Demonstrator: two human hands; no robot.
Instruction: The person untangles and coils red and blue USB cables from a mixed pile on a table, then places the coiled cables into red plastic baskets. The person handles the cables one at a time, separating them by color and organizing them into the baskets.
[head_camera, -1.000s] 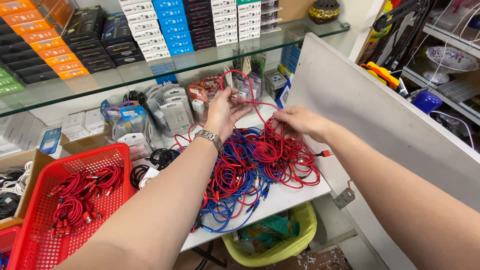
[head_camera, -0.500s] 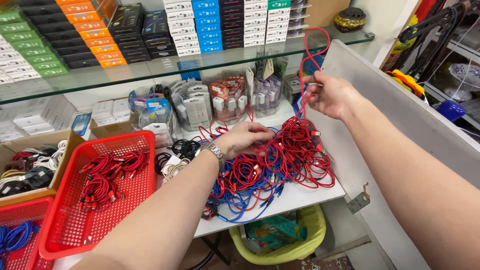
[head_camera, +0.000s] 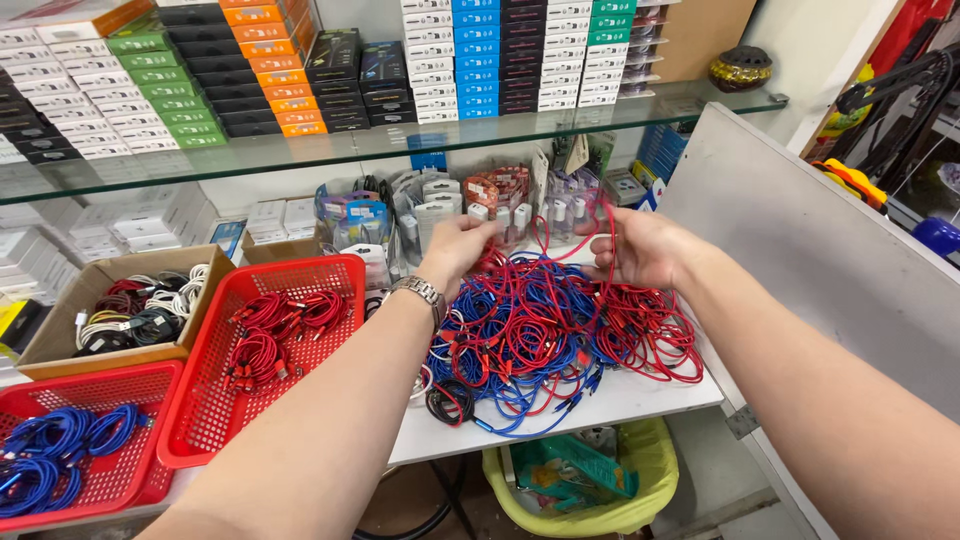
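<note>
Stretching a red cable (head_camera: 560, 238) between them, the left hand (head_camera: 462, 242) and right hand (head_camera: 640, 248) each pinch it with closed fingers just above the tangled pile of red and blue cables (head_camera: 545, 335) on the white table (head_camera: 640, 400). Left of the pile sits a red basket (head_camera: 215, 420) holding coiled red cables.

glass shelf (head_camera: 300, 150), left end: stacked flat cartons, white, green, black, orange (head_camera: 150, 80) | shelf middle: white, blue and dark slim box columns (head_camera: 490, 55) | shelf right end: brown cardboard sheet (head_camera: 700, 35) | white worktop (head_camera: 640, 395), back edge: clear blister packs, blue and red cards (head_camera: 450, 205) | worktop's left: open brown cardboard box (head_camera: 60, 320)
</note>
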